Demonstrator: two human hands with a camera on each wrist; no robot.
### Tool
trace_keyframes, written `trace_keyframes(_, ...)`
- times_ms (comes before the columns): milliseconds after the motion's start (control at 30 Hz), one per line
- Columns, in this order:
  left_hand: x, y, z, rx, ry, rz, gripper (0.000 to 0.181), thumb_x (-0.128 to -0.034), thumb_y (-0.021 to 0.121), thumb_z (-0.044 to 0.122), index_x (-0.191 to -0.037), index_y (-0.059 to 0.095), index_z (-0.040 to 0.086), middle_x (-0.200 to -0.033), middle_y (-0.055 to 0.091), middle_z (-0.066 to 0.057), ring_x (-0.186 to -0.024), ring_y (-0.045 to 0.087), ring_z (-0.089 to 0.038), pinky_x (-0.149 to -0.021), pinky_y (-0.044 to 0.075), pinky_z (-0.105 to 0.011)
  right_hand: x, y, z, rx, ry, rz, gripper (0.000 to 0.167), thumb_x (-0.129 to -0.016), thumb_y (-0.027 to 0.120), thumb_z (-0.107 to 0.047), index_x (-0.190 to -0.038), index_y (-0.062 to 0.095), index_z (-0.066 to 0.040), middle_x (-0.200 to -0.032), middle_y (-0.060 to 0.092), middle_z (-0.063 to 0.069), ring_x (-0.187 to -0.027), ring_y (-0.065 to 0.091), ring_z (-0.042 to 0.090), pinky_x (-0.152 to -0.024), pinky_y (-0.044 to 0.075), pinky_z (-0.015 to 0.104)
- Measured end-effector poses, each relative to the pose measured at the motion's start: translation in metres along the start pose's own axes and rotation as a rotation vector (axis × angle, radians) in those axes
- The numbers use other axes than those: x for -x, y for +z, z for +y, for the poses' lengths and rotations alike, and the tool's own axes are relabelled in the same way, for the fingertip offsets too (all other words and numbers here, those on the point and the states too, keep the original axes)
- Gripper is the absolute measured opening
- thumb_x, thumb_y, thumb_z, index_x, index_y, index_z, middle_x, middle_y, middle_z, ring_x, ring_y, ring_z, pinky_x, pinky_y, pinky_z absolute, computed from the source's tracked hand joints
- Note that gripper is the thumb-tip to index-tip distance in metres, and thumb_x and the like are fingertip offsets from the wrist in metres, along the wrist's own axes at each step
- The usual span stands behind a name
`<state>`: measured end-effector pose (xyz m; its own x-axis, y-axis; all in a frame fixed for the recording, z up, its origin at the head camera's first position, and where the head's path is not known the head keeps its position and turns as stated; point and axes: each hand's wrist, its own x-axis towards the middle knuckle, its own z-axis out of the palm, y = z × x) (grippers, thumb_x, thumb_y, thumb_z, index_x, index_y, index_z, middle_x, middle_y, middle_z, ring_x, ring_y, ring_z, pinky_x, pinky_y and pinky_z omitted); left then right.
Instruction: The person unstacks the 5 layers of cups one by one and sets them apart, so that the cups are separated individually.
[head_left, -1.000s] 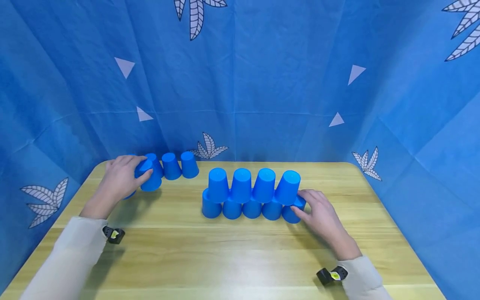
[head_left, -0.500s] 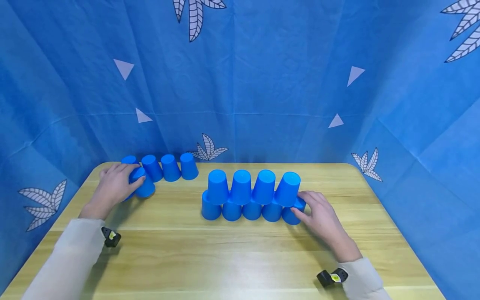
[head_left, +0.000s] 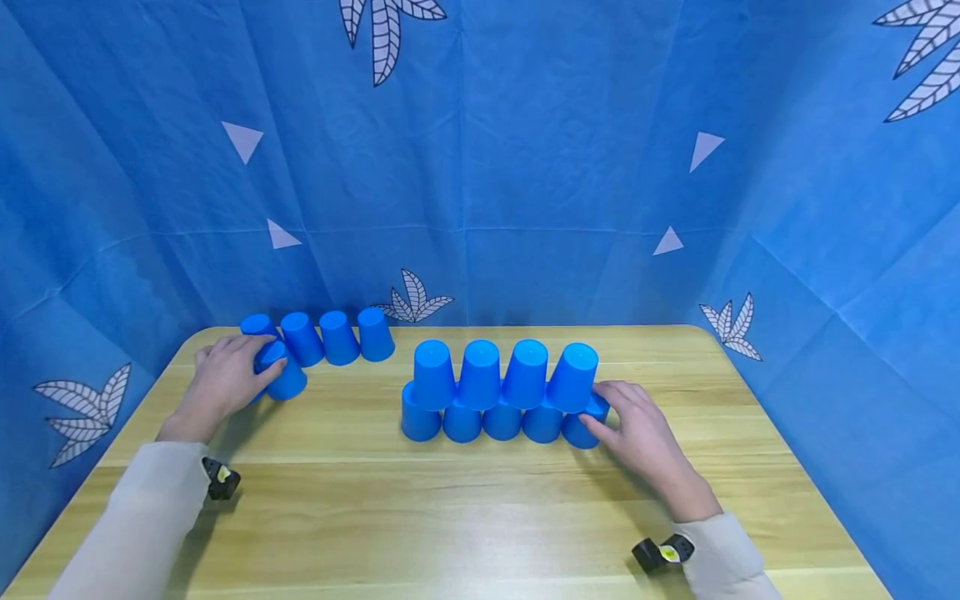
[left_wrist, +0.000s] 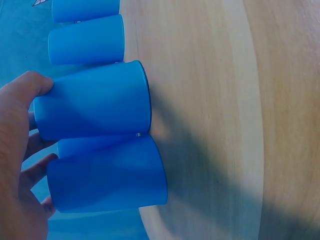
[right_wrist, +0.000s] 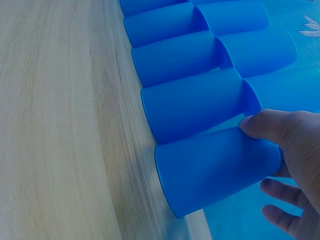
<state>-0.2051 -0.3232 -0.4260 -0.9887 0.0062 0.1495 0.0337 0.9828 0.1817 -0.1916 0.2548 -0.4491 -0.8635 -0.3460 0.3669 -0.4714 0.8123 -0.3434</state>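
At the table's left side my left hand [head_left: 223, 379] grips an upside-down blue cup [head_left: 287, 377] by its upper part. In the left wrist view the thumb lies against that cup [left_wrist: 95, 102], right beside another blue cup [left_wrist: 107, 177] that the hand mostly hides in the head view. Whether the gripped cup touches the table I cannot tell. My right hand [head_left: 647, 429] has thumb and fingers around the rightmost bottom cup [right_wrist: 215, 170] of a two-level row. Four-wide, inverted upper cups [head_left: 480, 375] rest across the lower cups [head_left: 462, 423].
Behind the left hand, several inverted blue cups [head_left: 339, 338] stand in a line along the back edge of the wooden table [head_left: 450, 517]. A blue curtain [head_left: 465, 167] with leaf prints hangs behind and at both sides.
My left hand has moved left and nearer to me with its cup, coming close beside the front-left cup. The right hand and the stacked cups have stayed in place.
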Motion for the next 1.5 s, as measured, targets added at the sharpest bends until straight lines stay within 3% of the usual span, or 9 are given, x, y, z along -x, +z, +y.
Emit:
trace_keyframes(200, 0.001, -0.003, 0.005, -0.013, 0.001, -0.002, 0.067, -0.0961, 0.057, 0.047, -0.14, 0.045, -0.002, -0.142, 0.04, -0.033, -0.129, 0.029, -0.055, -0.096, 0.019, -0.074, 0.001, 0.0, -0.001, 0.004, 0.015, -0.009, 0.048, -0.087, 0.076, -0.027, -0.124, 0.062, 0.0, -0.121, 0.062, 0.016, -0.115, 0.054, 0.036, -0.094, 0.047, 0.054)
trace_keyframes(367, 0.001, -0.011, 0.018, -0.004, 0.024, 0.041, 0.068, -0.096, 0.055, 0.051, -0.139, 0.047, -0.001, -0.142, 0.041, -0.032, -0.131, 0.029, -0.054, -0.096, 0.019, -0.076, 0.001, 0.0, -0.001, 0.006, 0.01, -0.001, 0.047, -0.087, 0.076, -0.026, -0.123, 0.063, 0.0, -0.121, 0.063, 0.016, -0.114, 0.054, 0.036, -0.094, 0.047, 0.054)
trace_keyframes(800, 0.008, -0.033, 0.073, 0.116, 0.227, 0.173, 0.054, -0.0949, 0.063, 0.04, -0.133, 0.057, 0.002, -0.132, 0.054, -0.024, -0.126, 0.042, -0.046, -0.099, 0.028, -0.068, 0.0, 0.001, -0.001, -0.001, 0.009, -0.003, 0.046, -0.088, 0.075, -0.027, -0.123, 0.063, 0.0, -0.12, 0.063, 0.015, -0.114, 0.054, 0.035, -0.094, 0.047, 0.053)
trace_keyframes(1233, 0.013, -0.046, 0.132, 0.176, 0.357, 0.116, 0.055, -0.0926, 0.066, 0.042, -0.137, 0.056, 0.01, -0.135, 0.056, -0.016, -0.128, 0.044, -0.04, -0.105, 0.026, -0.064, 0.0, 0.0, -0.001, 0.002, 0.004, -0.005, 0.047, -0.087, 0.076, -0.027, -0.123, 0.062, 0.001, -0.12, 0.063, 0.017, -0.114, 0.055, 0.036, -0.094, 0.047, 0.054)
trace_keyframes(1500, 0.018, -0.049, 0.164, 0.162, 0.428, 0.095, 0.059, -0.0927, 0.064, 0.047, -0.138, 0.056, 0.01, -0.138, 0.055, -0.014, -0.129, 0.045, -0.037, -0.106, 0.031, -0.062, 0.001, 0.001, 0.0, 0.002, -0.001, 0.0, 0.047, -0.088, 0.075, -0.027, -0.124, 0.062, 0.001, -0.12, 0.063, 0.017, -0.114, 0.055, 0.036, -0.095, 0.046, 0.054)
